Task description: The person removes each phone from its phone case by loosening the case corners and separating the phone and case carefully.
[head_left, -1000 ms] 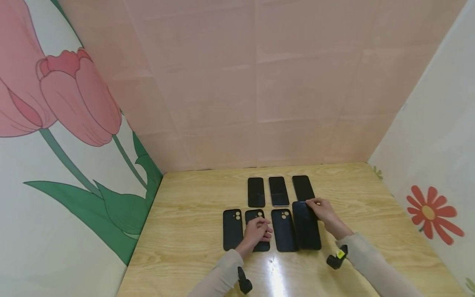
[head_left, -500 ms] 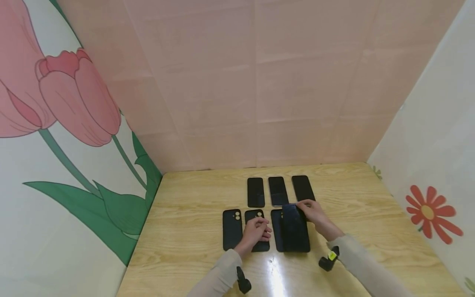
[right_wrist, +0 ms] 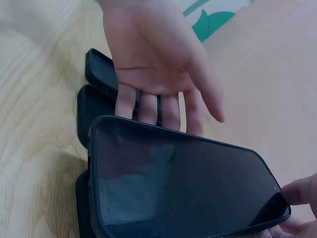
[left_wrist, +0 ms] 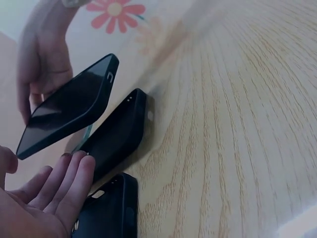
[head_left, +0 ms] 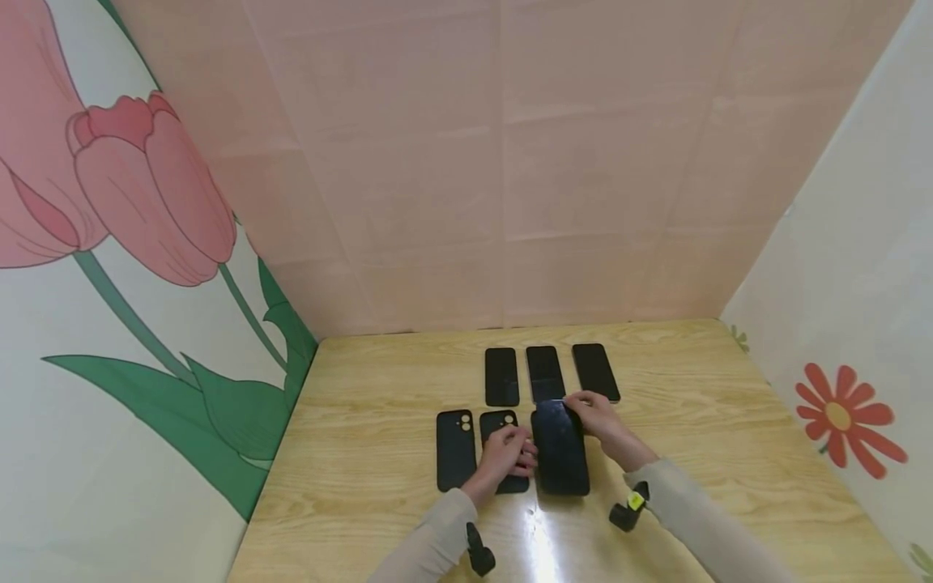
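Note:
My right hand (head_left: 601, 421) pinches a smartphone in a black case (head_left: 561, 453) by its far end. In the left wrist view the cased phone (left_wrist: 74, 101) tilts, screen up, above an empty black phone case (left_wrist: 116, 131). My left hand (head_left: 503, 455) holds nothing; its fingers are loosely extended, palm turned up in the right wrist view, close to the cased phone's edge. Under the left hand lies another black phone case (head_left: 492, 425), partly hidden by it. Farther left is one more phone case (head_left: 455, 453) with camera cutouts.
Behind the cases, three dark phones (head_left: 501, 376) lie in a row on the wood-grain table (head_left: 379, 421). A pink sheet (head_left: 503, 178) rises at the table's back edge. Flower-printed panels stand at the left and right.
My right hand has moved left with the cased phone, from beside the third case to over it. The left hand has stayed nearly in place.

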A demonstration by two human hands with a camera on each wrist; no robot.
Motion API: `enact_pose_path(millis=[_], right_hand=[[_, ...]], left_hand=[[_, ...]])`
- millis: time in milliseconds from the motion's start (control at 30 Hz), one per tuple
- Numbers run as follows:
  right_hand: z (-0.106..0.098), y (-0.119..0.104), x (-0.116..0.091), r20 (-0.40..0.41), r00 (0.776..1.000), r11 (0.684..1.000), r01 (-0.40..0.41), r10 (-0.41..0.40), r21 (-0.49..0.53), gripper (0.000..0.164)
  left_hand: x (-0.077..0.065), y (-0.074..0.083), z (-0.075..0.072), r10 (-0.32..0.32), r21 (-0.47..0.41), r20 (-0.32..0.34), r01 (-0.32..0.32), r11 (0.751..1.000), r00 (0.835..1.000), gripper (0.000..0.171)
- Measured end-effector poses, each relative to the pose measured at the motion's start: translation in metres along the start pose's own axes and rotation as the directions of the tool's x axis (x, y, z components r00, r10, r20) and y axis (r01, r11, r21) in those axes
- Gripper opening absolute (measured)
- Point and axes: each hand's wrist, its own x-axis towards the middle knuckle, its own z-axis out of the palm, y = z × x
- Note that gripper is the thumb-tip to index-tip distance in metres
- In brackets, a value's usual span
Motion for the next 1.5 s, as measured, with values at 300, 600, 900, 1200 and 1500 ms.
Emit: enact_pose_path(millis=[300,600,900,1200,1500], right_hand=[[0.013,-0.008,-0.001,0.033,0.999,0.999,-0.027,0.026,0.039,0.039],[0.021,-0.008,-0.001,0.053,0.998,0.999,-0.041,0.04,0.018,0.041],[0.026,-0.007,0.002,0.073,0.996,0.996,-0.063,0.058,0.059,0.043],[0.033,-0.011,0.0,0.062,0.996,0.991,-0.068,0.061,0.12,0.048],[0.04,-0.009,-0.001,0.106,0.991,0.984,-0.093,0.077,0.155,0.058]], left_hand=[[-0.002,0.005,-0.002,0.017,0.063,0.047,-0.02,0.998,0.999,0.046],[-0.001,0.004,0.002,0.057,0.059,-0.003,-0.057,0.997,0.998,0.036],[0.0,0.006,0.0,0.098,0.089,-0.005,-0.097,0.991,0.995,0.029],[0.002,0.011,-0.003,0.15,0.088,-0.024,-0.147,0.985,0.988,0.02],[0.002,0.018,-0.004,0.153,0.105,-0.115,-0.141,0.984,0.981,0.03]])
